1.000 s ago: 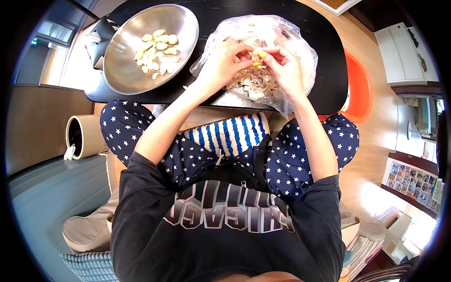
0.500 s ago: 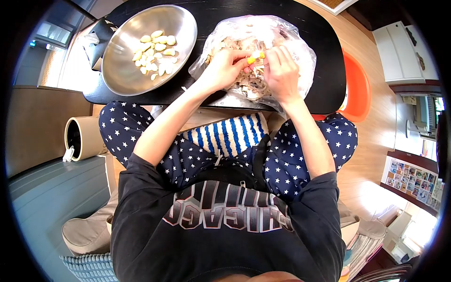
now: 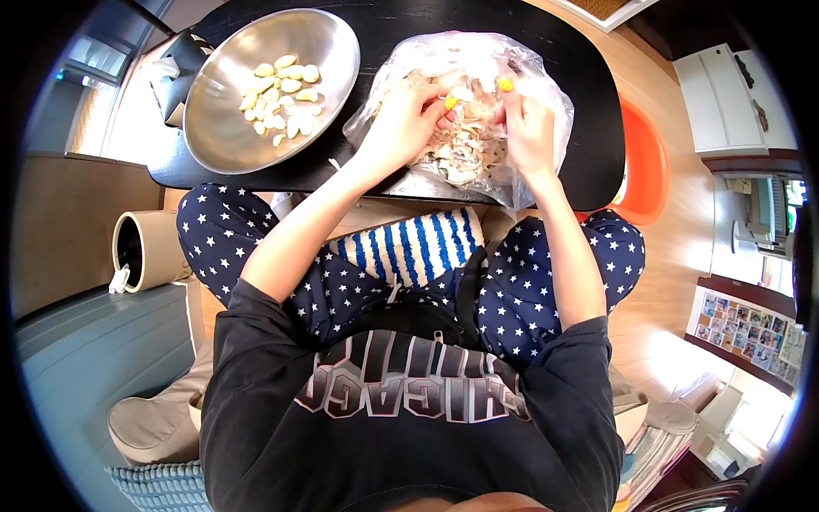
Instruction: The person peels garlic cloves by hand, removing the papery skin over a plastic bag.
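Over the left part of a clear plastic bag (image 3: 553, 128), my left hand (image 3: 411, 124) is closed in a pinch near a pale garlic clove (image 3: 461, 92); the thumb shows a yellow nail. My right hand (image 3: 527, 128) is over the bag's right part, its fingers curled and its thumb, also yellow-nailed, raised; what it holds, if anything, is hidden. Papery garlic skins (image 3: 465, 154) fill the bag between and below the hands. To the left, a steel bowl (image 3: 217, 102) holds several peeled garlic cloves (image 3: 290, 85).
The bowl and bag stand on a black table (image 3: 589, 171). An orange tub (image 3: 653, 162) is beyond its right edge. A striped cloth (image 3: 409, 247) lies on my lap. A tissue box (image 3: 183, 72) and a beige bin (image 3: 158, 247) are at the left.
My hands have moved apart. The right hand has shifted slightly right and its thumb has lifted, while the left hand stays almost in place.
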`<state>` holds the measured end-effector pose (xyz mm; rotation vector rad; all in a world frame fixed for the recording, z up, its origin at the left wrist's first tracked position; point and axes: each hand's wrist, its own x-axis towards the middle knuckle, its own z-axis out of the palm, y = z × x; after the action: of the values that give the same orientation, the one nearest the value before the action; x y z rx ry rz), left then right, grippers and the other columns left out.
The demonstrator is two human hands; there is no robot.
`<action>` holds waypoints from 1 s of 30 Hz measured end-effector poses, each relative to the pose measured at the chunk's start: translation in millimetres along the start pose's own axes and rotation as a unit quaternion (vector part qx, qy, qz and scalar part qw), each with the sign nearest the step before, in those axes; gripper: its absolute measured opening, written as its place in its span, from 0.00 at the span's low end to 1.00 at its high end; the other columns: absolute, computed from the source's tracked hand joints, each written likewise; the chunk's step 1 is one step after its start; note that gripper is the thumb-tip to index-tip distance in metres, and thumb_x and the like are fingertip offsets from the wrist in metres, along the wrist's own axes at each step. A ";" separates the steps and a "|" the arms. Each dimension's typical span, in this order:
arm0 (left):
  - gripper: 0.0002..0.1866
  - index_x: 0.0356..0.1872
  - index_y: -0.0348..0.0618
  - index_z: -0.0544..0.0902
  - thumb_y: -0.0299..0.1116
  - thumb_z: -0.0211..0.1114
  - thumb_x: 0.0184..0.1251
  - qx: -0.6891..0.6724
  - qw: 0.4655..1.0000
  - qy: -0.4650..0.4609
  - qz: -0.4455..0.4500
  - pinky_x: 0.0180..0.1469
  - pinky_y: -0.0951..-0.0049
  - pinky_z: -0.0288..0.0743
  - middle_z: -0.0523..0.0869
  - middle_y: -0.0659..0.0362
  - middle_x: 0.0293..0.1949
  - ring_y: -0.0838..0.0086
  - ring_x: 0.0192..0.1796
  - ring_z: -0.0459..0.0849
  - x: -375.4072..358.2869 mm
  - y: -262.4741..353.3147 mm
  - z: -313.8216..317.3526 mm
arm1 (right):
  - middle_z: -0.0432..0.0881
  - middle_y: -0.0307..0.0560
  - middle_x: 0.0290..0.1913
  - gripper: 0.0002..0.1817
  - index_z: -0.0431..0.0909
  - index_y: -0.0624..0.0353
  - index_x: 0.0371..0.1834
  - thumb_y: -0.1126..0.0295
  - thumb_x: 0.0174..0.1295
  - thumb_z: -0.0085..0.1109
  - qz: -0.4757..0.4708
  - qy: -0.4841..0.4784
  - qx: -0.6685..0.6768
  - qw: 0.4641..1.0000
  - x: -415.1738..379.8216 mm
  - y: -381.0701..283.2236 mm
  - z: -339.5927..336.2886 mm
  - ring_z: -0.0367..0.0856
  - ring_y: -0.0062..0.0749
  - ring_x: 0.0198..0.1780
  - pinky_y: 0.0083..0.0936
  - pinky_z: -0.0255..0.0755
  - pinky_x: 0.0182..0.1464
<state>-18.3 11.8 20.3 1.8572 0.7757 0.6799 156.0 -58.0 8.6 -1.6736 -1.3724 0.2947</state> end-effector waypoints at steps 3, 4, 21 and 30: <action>0.10 0.40 0.32 0.79 0.27 0.53 0.63 0.044 0.998 0.033 0.017 0.37 0.71 0.75 0.84 0.50 0.28 0.67 0.30 0.83 -3.1 1.2 2.6 | 0.76 0.41 0.21 0.14 0.76 0.63 0.33 0.62 0.67 0.48 -0.012 -0.035 0.055 0.998 -4.8 -4.5 7.6 0.71 0.18 0.24 0.19 0.64 0.28; 0.11 0.41 0.32 0.79 0.27 0.53 0.62 0.076 0.996 0.043 0.027 0.38 0.69 0.75 0.84 0.48 0.29 0.63 0.31 0.84 -3.5 0.5 3.9 | 0.77 0.42 0.25 0.14 0.75 0.62 0.37 0.62 0.67 0.49 -0.045 -0.039 0.086 0.994 -5.9 -7.6 11.2 0.72 0.18 0.26 0.18 0.65 0.30; 0.14 0.48 0.33 0.70 0.32 0.47 0.69 0.032 0.993 0.095 0.069 0.38 0.61 0.71 0.79 0.42 0.32 0.53 0.37 0.79 -10.0 0.4 32.5 | 0.74 0.57 0.22 0.18 0.70 0.65 0.24 0.63 0.67 0.44 -0.089 0.103 -0.011 0.991 -19.4 -32.3 42.0 0.76 0.51 0.28 0.36 0.66 0.30; 0.15 0.45 0.31 0.71 0.35 0.43 0.72 -0.088 0.993 0.075 0.007 0.38 0.71 0.74 0.82 0.47 0.31 0.68 0.34 0.82 -4.3 -1.7 31.6 | 0.67 0.34 0.20 0.17 0.68 0.58 0.28 0.60 0.70 0.37 0.252 -0.001 0.423 0.871 -13.4 -28.4 39.1 0.64 0.18 0.19 0.13 0.57 0.19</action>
<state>1.9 -8.8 6.5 1.6664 0.7732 0.8777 106.5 -51.7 4.1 -1.2183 -0.5975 1.0344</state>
